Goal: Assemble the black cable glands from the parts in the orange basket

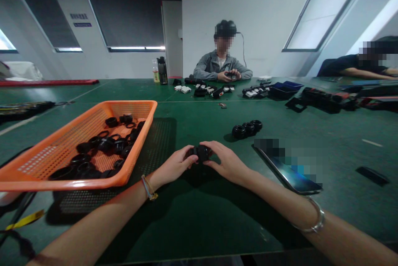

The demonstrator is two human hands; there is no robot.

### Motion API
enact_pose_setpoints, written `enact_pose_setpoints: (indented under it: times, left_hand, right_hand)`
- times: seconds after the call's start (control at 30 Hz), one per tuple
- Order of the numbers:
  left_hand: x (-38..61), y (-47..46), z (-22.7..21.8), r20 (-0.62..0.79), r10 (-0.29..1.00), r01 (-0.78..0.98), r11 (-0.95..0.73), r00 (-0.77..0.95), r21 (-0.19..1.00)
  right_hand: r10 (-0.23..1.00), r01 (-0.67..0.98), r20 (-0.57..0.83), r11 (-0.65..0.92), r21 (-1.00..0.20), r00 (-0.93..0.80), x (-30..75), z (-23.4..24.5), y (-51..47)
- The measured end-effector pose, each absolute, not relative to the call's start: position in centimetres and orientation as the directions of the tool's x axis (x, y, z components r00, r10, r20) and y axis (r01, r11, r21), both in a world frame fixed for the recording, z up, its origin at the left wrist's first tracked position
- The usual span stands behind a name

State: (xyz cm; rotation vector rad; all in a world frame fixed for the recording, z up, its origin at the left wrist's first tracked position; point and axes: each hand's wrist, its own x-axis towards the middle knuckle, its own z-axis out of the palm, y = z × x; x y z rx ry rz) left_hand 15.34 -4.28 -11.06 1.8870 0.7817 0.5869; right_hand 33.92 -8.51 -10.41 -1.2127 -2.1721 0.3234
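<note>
Between my two hands is a black round plastic fitting (202,153), held just above the green table. My left hand (178,161) pinches its left side with thumb and fingers. On its right side, the thumb and fingertips of my right hand (228,162) close around it. To the left, an orange perforated basket (137,175) contains several loose black fittings and rings (107,143). Beyond my right hand, a short row of black round fittings (248,128) rests on the table. Detail of the held piece is partly hidden by my fingers.
A phone (289,168) lies right of my right hand, with a black strip (372,175) farther right. Across the green table (199,224), a person (222,65) holds a dark item; another person sits far right. Black and white parts (214,90), a bottle (162,70) and dark trays (284,90) line the far side.
</note>
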Motion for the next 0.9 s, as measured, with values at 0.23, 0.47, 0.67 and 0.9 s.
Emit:
enact_pose_setpoints:
  times: [0.23, 0.47, 0.67, 0.9]
  left_hand:
    - [15.4, -4.7, -10.5, 0.098, 0.753, 0.396, -0.447, 0.651, 0.802]
    - [15.3, -4.8, -10.6, 0.112, 0.738, 0.45, -0.515, 0.665, 0.73]
    - [15.0, -4.9, -10.8, 0.148, 0.729, 0.468, -0.566, 0.669, 0.678]
    - [14.8, -5.0, -10.8, 0.206, 0.692, 0.499, -0.665, 0.692, 0.556]
  right_hand:
    - [0.863, 0.732, 0.325, 0.502, -0.46, -0.388, 33.4, -10.1, -9.0]
    - [0.898, 0.739, 0.241, 0.441, -0.51, -0.369, 33.1, -9.3, -9.4]
    - [0.934, 0.671, 0.158, 0.343, -0.657, -0.322, 32.9, -8.9, -9.6]
    - [0.947, 0.499, 0.058, 0.217, -0.839, -0.315, 33.0, -9.1, -9.5]
